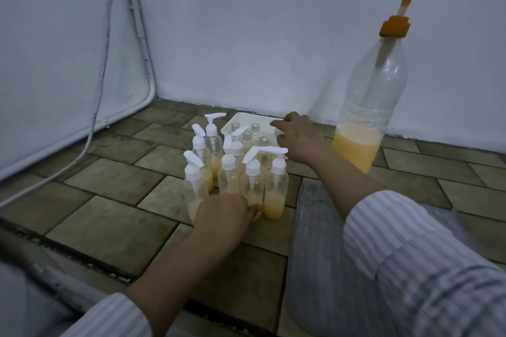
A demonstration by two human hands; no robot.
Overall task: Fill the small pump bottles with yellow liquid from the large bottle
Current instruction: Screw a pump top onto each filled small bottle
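Left hand fingers grip a part-filled pump bottle; right hand fingers pinch an empty tray bottle.

Tiled floor carries all. Cluster of capped pump bottles part-filled yellow, mid-floor. White tray just behind, touching wall, holds uncapped bottles. Large bottle right. Cable left.
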